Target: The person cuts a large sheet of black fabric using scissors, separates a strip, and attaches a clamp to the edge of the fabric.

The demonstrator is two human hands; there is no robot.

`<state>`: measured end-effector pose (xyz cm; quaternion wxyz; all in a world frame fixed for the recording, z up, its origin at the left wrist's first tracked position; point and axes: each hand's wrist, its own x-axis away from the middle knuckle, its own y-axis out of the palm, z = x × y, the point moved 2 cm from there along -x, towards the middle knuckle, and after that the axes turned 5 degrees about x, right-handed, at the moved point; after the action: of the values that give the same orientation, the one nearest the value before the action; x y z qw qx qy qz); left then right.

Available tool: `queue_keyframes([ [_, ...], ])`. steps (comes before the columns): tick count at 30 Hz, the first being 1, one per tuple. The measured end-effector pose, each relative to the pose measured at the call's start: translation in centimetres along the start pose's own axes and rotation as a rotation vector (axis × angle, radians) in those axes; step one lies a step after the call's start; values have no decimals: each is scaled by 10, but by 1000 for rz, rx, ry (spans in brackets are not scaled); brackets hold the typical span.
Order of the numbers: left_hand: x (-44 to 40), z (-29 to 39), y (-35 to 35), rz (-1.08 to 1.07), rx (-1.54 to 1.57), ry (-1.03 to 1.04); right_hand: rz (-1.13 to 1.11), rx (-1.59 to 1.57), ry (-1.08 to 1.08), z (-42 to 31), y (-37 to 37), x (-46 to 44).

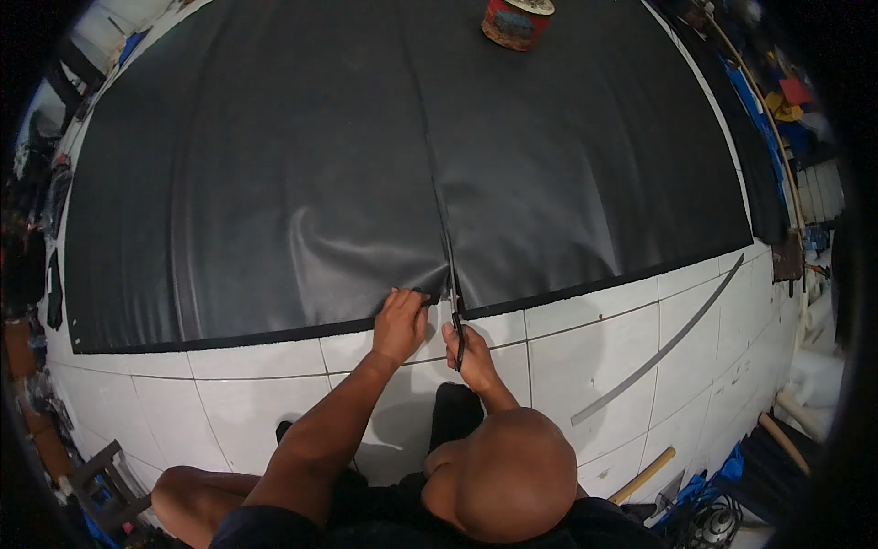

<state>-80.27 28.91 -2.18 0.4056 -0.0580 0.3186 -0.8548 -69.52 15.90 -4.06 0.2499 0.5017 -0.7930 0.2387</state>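
A large sheet of smooth black material [338,165] lies spread over the tiled floor. My right hand [468,355] is closed around the handles of a pair of scissors [459,337], whose blades point away from me into the sheet's near edge. The blades sit at a slit in the sheet, and a dark line runs on from there toward the far side. Just left of the scissors, my left hand [401,322] grips the near edge of the sheet with bent fingers. The sheet puckers beside that hand.
A worn red tin [518,24] stands on the far part of the sheet. A long grey strip [658,355] lies on the white tiles [576,352] at right. A wooden stick [643,476] lies near my bent knee [512,471]. Cables and clutter fill the lower right.
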Motion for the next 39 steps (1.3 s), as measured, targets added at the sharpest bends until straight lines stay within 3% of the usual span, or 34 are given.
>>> queue_keyframes([
  [5,1,-3,2,-14,-29,-15,12,-98,90,-2,-2,4],
  [19,5,-7,0,-30,32,-55,-35,-116,62,-29,-5,-25],
  [27,7,-8,2,-22,8,-120,53,-44,105,-39,-5,-18],
  [33,4,-8,0,-17,40,-170,-79,-213,136,-58,-15,-16],
  [39,5,-5,-2,2,73,-91,-58,-156,94,-65,-8,-38],
])
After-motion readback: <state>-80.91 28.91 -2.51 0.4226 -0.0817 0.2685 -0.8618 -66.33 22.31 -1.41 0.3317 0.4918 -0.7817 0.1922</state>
